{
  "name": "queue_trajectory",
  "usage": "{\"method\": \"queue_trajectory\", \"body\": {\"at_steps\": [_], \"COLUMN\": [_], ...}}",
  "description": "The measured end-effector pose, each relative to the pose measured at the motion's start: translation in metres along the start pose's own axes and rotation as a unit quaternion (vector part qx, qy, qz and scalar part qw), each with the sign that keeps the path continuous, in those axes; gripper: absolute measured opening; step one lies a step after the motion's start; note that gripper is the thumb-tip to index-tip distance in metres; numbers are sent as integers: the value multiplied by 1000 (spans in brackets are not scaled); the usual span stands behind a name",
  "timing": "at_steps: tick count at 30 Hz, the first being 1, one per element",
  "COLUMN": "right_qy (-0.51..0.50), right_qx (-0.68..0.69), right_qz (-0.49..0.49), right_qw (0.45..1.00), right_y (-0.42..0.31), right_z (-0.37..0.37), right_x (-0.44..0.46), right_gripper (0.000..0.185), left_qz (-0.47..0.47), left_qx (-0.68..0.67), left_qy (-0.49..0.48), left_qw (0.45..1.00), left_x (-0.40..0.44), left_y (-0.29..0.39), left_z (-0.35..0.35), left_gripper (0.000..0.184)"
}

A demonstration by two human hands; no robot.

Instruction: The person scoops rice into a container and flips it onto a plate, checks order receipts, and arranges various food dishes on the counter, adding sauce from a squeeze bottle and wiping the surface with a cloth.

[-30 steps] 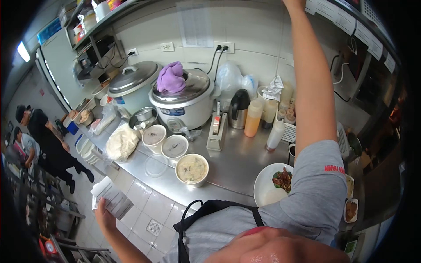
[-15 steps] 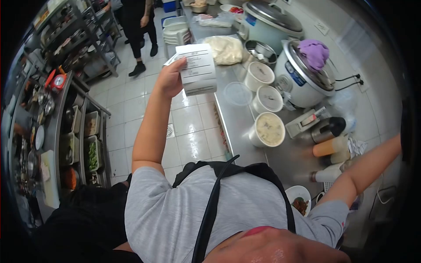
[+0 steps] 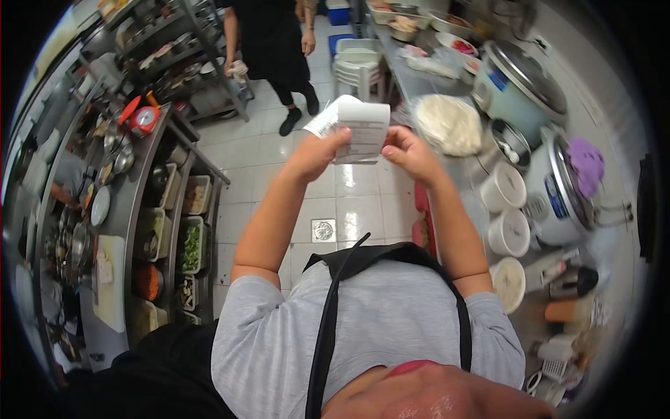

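Printed paper receipts (image 3: 363, 129) are held up in front of my chest, their sheets overlapping and curling. My left hand (image 3: 317, 155) is closed around their left side, with the thumb lying over the front. At the right edge of the paper, my right hand (image 3: 413, 155) has its thumb and fingers bent together in a pinch on the sheet. The fingertips behind the paper are hidden. The print is too small to read.
To the right, a steel counter (image 3: 466, 187) carries lidded white tubs (image 3: 508, 234), a bag of pale food (image 3: 447, 124) and rice cookers (image 3: 551, 188). On the left stand a shelved worktable (image 3: 139, 230) and a red scale (image 3: 144, 120). A person in a black apron (image 3: 269, 42) stands ahead on the tiles.
My right hand has come from the far right, over the counter, to the receipts. The receipts and my left hand have shifted rightward in view, and the camera has turned.
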State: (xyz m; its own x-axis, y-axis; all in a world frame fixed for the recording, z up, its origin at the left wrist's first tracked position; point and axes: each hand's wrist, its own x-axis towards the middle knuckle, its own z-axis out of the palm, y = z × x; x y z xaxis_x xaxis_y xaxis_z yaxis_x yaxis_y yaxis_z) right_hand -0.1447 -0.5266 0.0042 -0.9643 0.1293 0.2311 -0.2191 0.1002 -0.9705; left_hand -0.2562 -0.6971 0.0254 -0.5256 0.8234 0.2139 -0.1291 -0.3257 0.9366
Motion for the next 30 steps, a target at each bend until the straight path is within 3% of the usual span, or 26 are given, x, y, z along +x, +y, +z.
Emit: {"method": "queue_trajectory", "body": {"at_steps": [2,4,6,10,15,18,20,22,23,26,27,30], "right_qy": [-14,-13,1,-56,-186,-331,-403,-500,-571,-631,-631,-674], "right_qx": [59,141,242,275,180,213,196,88,78,35,40,41], "right_qz": [-2,-5,-8,12,-32,78,195,292,296,342,368,291], "right_qw": [998,990,970,960,965,916,872,810,761,696,682,677], "right_y": [27,45,59,77,95,123,107,106,114,113,112,112], "right_z": [21,35,40,60,116,128,149,185,209,274,294,340], "right_x": [36,72,110,180,247,316,356,397,411,425,428,435], "right_gripper": [29,28,27,25,19,24,55,65,66,64,54,47], "left_qz": [-16,44,19,6,61,54,-1,-57,-87,-125,-126,-138], "left_qx": [78,123,120,164,206,380,576,593,600,587,614,629], "left_qy": [18,34,51,124,264,327,347,336,329,324,320,337], "left_qw": [997,991,991,979,940,864,740,730,724,731,711,687], "left_x": [-2,0,0,2,14,12,4,-3,-5,-20,-27,-46], "left_y": [2,0,7,10,1,10,19,22,23,25,25,30], "left_z": [-23,-53,-85,-137,-183,-209,-221,-234,-238,-262,-273,-307], "left_gripper": [39,39,39,36,30,31,32,32,32,33,33,34]}}
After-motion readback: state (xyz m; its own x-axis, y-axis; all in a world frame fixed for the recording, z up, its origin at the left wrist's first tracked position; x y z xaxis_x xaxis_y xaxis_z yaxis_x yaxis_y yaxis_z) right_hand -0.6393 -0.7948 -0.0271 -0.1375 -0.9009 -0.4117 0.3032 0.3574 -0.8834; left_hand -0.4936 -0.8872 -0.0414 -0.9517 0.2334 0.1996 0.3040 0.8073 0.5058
